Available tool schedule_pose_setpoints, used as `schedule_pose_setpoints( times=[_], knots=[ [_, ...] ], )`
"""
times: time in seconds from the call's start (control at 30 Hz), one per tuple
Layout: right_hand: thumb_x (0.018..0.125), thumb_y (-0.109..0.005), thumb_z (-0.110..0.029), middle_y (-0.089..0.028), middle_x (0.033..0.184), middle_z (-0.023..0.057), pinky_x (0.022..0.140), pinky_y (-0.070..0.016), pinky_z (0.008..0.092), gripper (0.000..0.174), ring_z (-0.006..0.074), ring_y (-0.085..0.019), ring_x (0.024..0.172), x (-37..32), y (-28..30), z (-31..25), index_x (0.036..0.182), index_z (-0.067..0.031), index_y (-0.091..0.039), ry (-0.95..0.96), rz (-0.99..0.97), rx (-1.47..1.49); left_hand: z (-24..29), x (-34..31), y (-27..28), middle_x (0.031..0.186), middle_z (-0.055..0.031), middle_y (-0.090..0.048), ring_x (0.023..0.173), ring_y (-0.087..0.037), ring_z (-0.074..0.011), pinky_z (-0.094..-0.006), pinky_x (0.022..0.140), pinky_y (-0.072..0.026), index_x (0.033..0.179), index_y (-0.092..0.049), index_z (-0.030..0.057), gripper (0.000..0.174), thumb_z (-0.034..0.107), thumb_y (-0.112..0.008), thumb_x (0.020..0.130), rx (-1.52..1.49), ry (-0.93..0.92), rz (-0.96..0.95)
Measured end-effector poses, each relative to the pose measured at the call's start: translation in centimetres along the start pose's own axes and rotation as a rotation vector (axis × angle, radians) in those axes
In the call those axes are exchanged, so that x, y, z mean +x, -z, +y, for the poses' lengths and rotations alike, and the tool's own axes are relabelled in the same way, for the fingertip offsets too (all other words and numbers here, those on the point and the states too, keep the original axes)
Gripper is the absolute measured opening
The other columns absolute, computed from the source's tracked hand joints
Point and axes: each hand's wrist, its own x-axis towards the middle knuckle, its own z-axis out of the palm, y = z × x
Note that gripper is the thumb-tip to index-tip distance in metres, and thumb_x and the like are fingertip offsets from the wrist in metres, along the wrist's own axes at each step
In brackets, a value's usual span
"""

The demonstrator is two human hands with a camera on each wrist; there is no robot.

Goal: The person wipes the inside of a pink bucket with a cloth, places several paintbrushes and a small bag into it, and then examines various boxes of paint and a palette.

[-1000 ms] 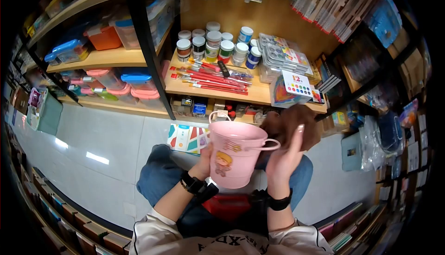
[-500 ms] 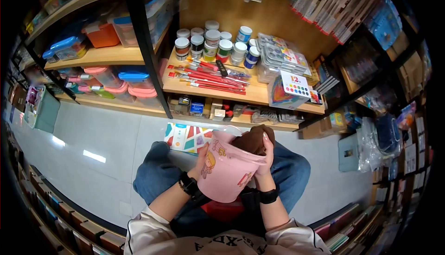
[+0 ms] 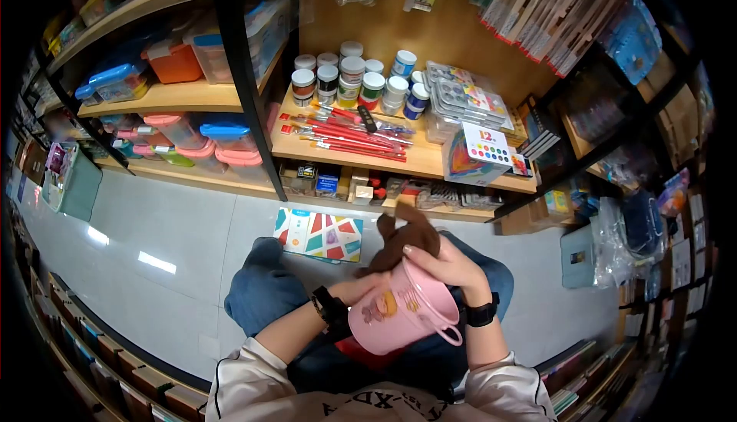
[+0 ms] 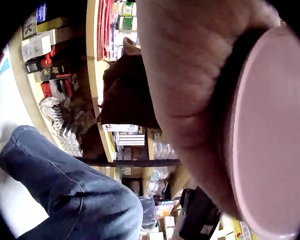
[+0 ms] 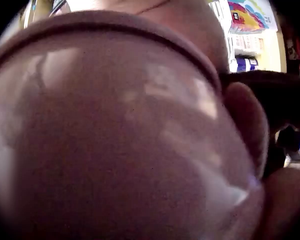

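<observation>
Pink bucket (image 3: 405, 318) shows its cartoon (image 3: 378, 309) only in head view.

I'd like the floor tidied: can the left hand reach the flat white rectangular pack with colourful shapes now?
Probably not yet: the left hand seems busy holding the glossy pink round bucket. Otherwise the way looks free, as the pack lies largely uncovered on the grey floor ahead.

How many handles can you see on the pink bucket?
1: a handle looping out from the pink bucket, below the right hand in the head view. Another may be hidden on the side turned from view.
</observation>
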Motion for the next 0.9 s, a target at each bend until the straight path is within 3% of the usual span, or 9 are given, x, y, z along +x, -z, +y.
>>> schedule_pose_setpoints(
  times=[0.03,0.17,0.3,0.57,0.7,0.77,0.8,0.83,0.9],
  knots=[
    [0.089,-0.052,-0.015,-0.060,0.095,0.0060,0.081,-0.0420,0.0268,0.026,0.0122,-0.052,0.088,-0.1,-0.3,0.1,0.107,0.0026,-0.053,0.026,0.008,-0.031,0.9,0.3,-4.5,0.121,-0.0140,-0.050,0.105,-0.053,-0.0214,-0.0326,0.092,-0.0419,0.127,-0.038,0.0031,0.059,0.048,-0.038,0.089,0.240,-0.032,0.373],
    [0.088,-0.053,-0.015,-0.060,0.091,0.0104,0.075,-0.0437,0.0283,0.025,0.0157,-0.055,0.081,-0.9,-0.7,3.2,0.103,0.0038,-0.054,0.105,0.218,-0.160,2.2,0.4,-5.7,0.124,-0.0117,-0.048,0.108,-0.051,-0.0181,-0.0297,0.093,-0.0402,0.127,-0.038,0.0031,0.052,0.039,-0.043,0.090,-0.023,0.198,0.327],
    [0.087,-0.054,-0.015,-0.060,0.088,0.0077,0.072,-0.0438,0.0263,0.023,0.0136,-0.055,0.078,-1.4,-1.0,4.5,0.100,0.0041,-0.054,0.098,0.363,-0.081,1.8,0.7,-5.6,0.121,-0.0092,-0.049,0.105,-0.049,-0.0121,-0.0264,0.091,-0.0400,0.127,-0.037,0.0012,0.055,0.043,-0.041,0.091,0.147,0.144,0.272],
    [0.088,-0.055,-0.024,-0.058,0.099,0.0025,0.072,-0.0462,0.0241,0.032,0.0098,-0.055,0.084,-2.9,-1.3,5.0,0.113,-0.0040,-0.050,-0.225,0.399,0.771,2.3,0.1,-6.2,0.130,-0.0102,-0.037,0.119,-0.036,-0.0155,-0.0301,0.099,-0.0295,0.134,-0.023,-0.0005,0.069,0.039,-0.053,0.086,0.350,0.148,0.180],
    [0.089,-0.052,-0.030,-0.057,0.099,0.0010,0.071,-0.0453,0.0230,0.033,0.0089,-0.054,0.085,-3.2,-2.0,4.6,0.113,-0.0067,-0.049,-0.193,0.555,0.792,2.5,-0.1,-6.2,0.130,-0.0098,-0.037,0.119,-0.036,-0.0154,-0.0301,0.100,-0.0290,0.134,-0.023,-0.0008,0.069,0.039,-0.053,0.086,0.410,0.172,0.212],
    [0.090,-0.051,-0.032,-0.056,0.097,0.0014,0.072,-0.0440,0.0219,0.035,0.0087,-0.053,0.085,-3.4,-2.3,4.9,0.112,-0.0056,-0.050,-0.215,0.679,0.669,2.2,-0.3,-6.3,0.124,-0.0105,-0.042,0.114,-0.040,-0.0154,-0.0292,0.096,-0.0344,0.134,-0.024,0.0009,0.065,0.037,-0.051,0.087,0.440,-0.101,0.287],
    [0.090,-0.050,-0.033,-0.057,0.097,0.0018,0.074,-0.0431,0.0221,0.036,0.0085,-0.053,0.085,-3.9,-1.9,5.6,0.111,-0.0032,-0.050,-0.329,0.794,0.589,2.3,-0.3,-5.7,0.124,-0.0105,-0.042,0.114,-0.040,-0.0154,-0.0292,0.096,-0.0344,0.134,-0.024,0.0009,0.065,0.037,-0.051,0.087,0.442,-0.100,0.293],
    [0.091,-0.049,-0.031,-0.055,0.102,0.0048,0.077,-0.0443,0.0245,0.037,0.0112,-0.053,0.090,-4.4,-2.5,5.4,0.114,-0.0014,-0.047,-0.304,0.939,0.438,2.6,-0.2,-4.7,0.123,-0.0106,-0.043,0.114,-0.041,-0.0159,-0.0297,0.095,-0.0348,0.134,-0.023,0.0015,0.064,0.035,-0.052,0.087,0.417,-0.225,0.408],
    [0.091,-0.048,-0.028,-0.052,0.113,0.0079,0.084,-0.0433,0.0306,0.041,0.0172,-0.052,0.098,-5.2,-0.6,6.8,0.122,-0.0008,-0.041,-0.075,0.876,0.657,3.9,-0.1,-4.2,0.123,-0.0107,-0.044,0.113,-0.042,-0.0163,-0.0302,0.095,-0.0352,0.134,-0.022,0.0021,0.064,0.033,-0.053,0.087,0.388,-0.356,0.532]
  ],
)
